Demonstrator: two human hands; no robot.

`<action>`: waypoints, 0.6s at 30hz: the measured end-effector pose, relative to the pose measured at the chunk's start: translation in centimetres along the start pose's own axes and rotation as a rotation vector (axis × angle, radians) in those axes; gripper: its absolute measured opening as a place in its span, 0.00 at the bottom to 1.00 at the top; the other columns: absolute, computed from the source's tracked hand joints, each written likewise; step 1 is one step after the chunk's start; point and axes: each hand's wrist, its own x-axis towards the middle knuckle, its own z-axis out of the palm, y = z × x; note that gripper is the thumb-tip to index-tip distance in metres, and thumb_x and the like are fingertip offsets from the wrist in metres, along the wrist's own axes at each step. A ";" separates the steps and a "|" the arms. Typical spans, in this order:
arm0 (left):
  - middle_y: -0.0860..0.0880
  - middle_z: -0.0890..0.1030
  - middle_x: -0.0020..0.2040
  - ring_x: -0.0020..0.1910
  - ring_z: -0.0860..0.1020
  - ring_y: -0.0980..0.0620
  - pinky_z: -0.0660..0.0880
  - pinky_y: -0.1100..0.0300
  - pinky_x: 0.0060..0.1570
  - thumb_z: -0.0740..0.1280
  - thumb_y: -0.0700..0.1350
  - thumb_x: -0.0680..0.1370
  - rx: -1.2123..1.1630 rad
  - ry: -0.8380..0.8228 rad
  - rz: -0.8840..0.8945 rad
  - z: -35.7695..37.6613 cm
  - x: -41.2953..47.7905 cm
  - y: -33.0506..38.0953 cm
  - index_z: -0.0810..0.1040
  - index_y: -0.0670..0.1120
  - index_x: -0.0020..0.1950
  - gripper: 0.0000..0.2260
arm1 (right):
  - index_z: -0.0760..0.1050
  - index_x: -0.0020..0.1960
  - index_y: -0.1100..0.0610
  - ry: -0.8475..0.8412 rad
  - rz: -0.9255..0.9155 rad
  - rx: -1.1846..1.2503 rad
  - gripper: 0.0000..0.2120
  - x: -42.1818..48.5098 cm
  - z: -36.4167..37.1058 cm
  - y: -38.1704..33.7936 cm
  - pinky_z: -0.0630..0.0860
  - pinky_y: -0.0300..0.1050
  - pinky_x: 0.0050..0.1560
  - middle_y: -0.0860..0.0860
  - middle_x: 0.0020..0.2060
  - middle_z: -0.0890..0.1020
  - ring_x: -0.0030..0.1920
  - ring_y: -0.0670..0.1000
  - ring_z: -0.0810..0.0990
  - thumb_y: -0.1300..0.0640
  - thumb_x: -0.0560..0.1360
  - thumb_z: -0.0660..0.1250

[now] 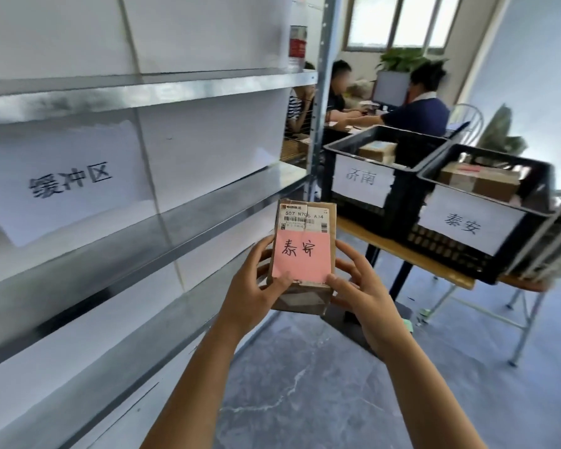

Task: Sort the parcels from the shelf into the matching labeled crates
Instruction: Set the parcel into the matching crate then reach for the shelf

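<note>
A small rectangular parcel (pixel 303 254) of creased brown cardboard is held in the air between both hands, just in front of the metal shelf (pixel 175 92) and left of the crates, apart from them. Its long axis runs away from the person, the far end pointing forward and slightly up, the broad labelled face turned to the camera. A white printed shipping label (pixel 305 218) with barcodes covers the far part; a smooth pink paper note (pixel 302 257) with handwritten characters covers the near part and reads upright. The left hand (pixel 256 293) grasps the parcel's left edge, thumb pressed on the note's lower corner. The right hand (pixel 360 286) grasps the right edge, thumb on the lower right corner, fingers curled behind. The shelf has shiny grey steel rails, white boards and a white paper sign (pixel 65 183). Two black plastic crates with gridded walls sit side by side on a wooden table (pixel 412 254), each with a white paper label: the near crate (pixel 444 244) and the far crate (pixel 363 212) both hold brown boxes
</note>
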 end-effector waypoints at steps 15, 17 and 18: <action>0.54 0.71 0.67 0.64 0.71 0.54 0.76 0.59 0.56 0.68 0.47 0.74 -0.006 -0.330 0.213 8.2 23.7 -1.5 0.61 0.60 0.68 0.27 | 0.66 0.61 0.35 0.347 -0.108 -0.071 0.24 16.0 -8.8 0.6 0.78 0.52 0.57 0.51 0.63 0.75 0.58 0.50 0.78 0.61 0.75 0.66; 0.56 0.72 0.63 0.63 0.72 0.56 0.75 0.59 0.59 0.69 0.46 0.74 -0.025 -0.405 0.228 10.6 25.9 -1.4 0.62 0.58 0.69 0.27 | 0.67 0.61 0.35 0.427 -0.120 -0.074 0.24 16.8 -10.7 0.9 0.77 0.54 0.59 0.49 0.62 0.75 0.60 0.51 0.77 0.60 0.75 0.67; 0.58 0.72 0.61 0.61 0.72 0.59 0.74 0.64 0.57 0.69 0.44 0.74 -0.043 -0.435 0.232 11.9 26.7 -1.2 0.62 0.56 0.69 0.27 | 0.67 0.61 0.35 0.459 -0.117 -0.079 0.24 17.1 -11.7 1.1 0.76 0.53 0.59 0.49 0.62 0.75 0.60 0.51 0.77 0.61 0.75 0.67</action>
